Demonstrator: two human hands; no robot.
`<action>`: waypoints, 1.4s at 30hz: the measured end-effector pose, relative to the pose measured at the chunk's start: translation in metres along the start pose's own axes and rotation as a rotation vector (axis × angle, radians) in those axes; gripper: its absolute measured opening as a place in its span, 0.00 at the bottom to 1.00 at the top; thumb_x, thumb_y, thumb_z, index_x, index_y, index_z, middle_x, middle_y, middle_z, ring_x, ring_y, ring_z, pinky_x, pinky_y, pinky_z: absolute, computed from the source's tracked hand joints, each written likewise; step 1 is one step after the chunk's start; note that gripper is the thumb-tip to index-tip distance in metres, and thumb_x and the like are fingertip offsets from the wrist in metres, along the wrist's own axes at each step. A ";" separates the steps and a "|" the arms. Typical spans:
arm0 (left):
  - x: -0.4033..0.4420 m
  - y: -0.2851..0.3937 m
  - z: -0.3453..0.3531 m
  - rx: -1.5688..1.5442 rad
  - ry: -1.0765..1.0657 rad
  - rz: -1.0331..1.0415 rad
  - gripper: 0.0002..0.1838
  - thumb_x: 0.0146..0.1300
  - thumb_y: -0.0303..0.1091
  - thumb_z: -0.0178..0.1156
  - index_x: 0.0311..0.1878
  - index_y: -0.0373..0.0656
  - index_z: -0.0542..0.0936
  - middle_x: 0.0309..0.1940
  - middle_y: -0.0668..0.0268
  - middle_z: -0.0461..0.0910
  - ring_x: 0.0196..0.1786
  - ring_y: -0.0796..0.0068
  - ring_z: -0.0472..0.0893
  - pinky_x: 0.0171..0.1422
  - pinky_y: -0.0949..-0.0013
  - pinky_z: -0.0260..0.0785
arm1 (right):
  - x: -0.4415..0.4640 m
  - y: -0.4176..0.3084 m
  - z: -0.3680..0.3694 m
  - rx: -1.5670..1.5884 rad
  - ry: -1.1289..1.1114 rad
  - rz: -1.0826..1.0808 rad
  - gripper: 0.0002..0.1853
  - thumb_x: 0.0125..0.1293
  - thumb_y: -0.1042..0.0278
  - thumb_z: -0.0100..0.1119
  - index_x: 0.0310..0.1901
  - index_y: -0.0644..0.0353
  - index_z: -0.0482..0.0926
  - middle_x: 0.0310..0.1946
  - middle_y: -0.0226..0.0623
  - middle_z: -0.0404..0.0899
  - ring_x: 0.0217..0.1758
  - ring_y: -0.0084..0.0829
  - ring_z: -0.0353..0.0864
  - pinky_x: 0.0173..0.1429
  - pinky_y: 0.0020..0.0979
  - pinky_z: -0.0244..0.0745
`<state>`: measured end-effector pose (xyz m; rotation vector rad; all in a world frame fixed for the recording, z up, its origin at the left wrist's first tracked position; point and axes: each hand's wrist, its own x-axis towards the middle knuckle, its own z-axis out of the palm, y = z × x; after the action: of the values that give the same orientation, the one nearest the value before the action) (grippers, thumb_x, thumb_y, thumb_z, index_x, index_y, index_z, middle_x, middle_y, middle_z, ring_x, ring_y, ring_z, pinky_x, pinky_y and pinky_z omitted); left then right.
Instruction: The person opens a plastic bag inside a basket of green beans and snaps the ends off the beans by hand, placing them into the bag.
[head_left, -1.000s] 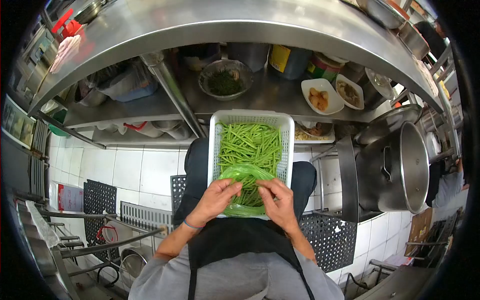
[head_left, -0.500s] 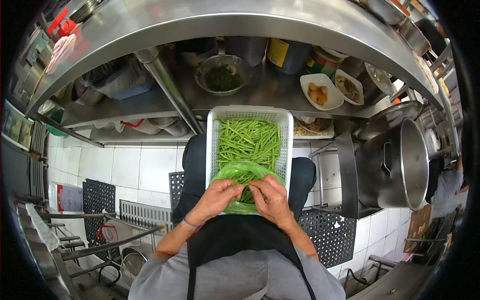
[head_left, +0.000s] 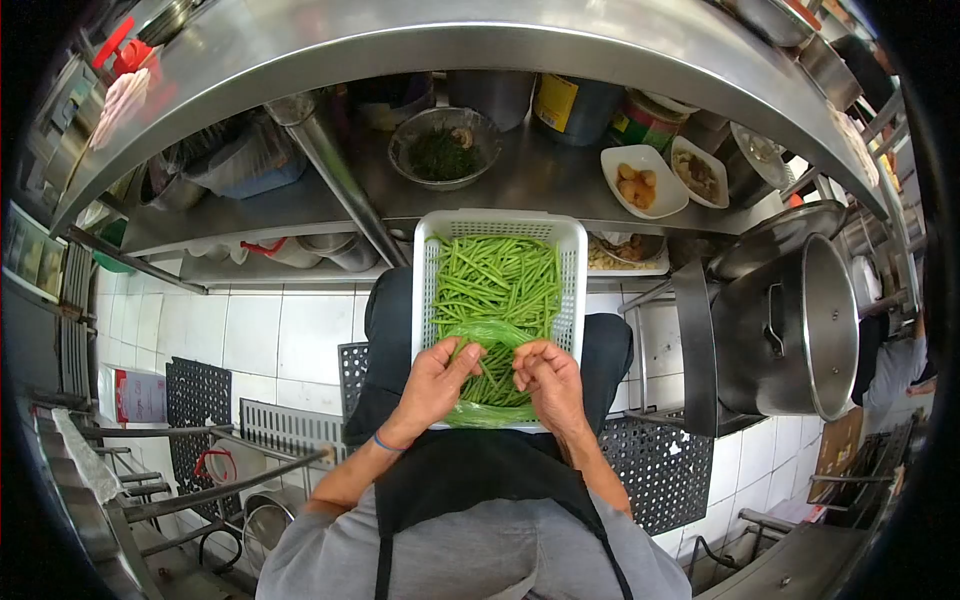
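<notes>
Head camera: a white basket (head_left: pixel 502 215) sits between the person's knees (head_left: pixel 604 366), and long green beans (head_left: pixel 497 285) fill its far part, lying in many directions. At its near end is a thin green plastic bag (head_left: pixel 480 414), its mouth open, with more beans visible inside. Both hands are over that mouth, slightly apart. The left hand (head_left: pixel 441 380), a blue band (head_left: pixel 386 442) at its wrist, has thumb and fingertips drawn together at the bag's left side; the right hand (head_left: pixel 552 384) is curled at the other side, thumb near the forefinger — whether either one grips a bean or the plastic, I cannot tell. A black apron (head_left: pixel 480 485) covers the person's front. Beyond the basket, a metal shelf (head_left: pixel 545 190) bears a clear bowl (head_left: pixel 450 185) of dark greens and a white dish (head_left: pixel 665 201) of brownish pieces. A large metal pot (head_left: pixel 760 345) is off to the right.
</notes>
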<state>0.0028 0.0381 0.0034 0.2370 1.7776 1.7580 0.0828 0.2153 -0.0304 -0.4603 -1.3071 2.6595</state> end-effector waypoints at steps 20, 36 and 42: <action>-0.013 0.010 -0.010 0.097 0.010 0.279 0.08 0.73 0.33 0.62 0.43 0.38 0.79 0.30 0.71 0.75 0.32 0.84 0.72 0.37 0.76 0.66 | 0.000 0.013 -0.006 -0.509 0.127 -0.041 0.06 0.72 0.74 0.58 0.40 0.67 0.82 0.31 0.29 0.79 0.28 0.17 0.71 0.32 0.22 0.66; -0.002 0.000 -0.016 -0.338 0.066 -0.033 0.05 0.75 0.33 0.59 0.43 0.44 0.75 0.23 0.79 0.67 0.19 0.91 0.60 0.22 0.80 0.51 | 0.005 0.028 -0.001 -1.301 -0.132 -0.513 0.06 0.61 0.80 0.63 0.40 0.68 0.83 0.36 0.50 0.78 0.41 0.53 0.80 0.48 0.47 0.76; -0.004 0.001 -0.018 -0.269 0.074 -0.031 0.05 0.75 0.33 0.59 0.42 0.43 0.76 0.23 0.81 0.68 0.20 0.92 0.61 0.23 0.80 0.51 | 0.005 0.029 0.003 -1.361 -0.197 -0.522 0.07 0.60 0.81 0.61 0.41 0.69 0.81 0.37 0.51 0.76 0.44 0.53 0.78 0.48 0.47 0.75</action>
<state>-0.0040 0.0205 0.0043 0.0328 1.5630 1.9806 0.0770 0.1969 -0.0524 0.0735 -2.6579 1.1134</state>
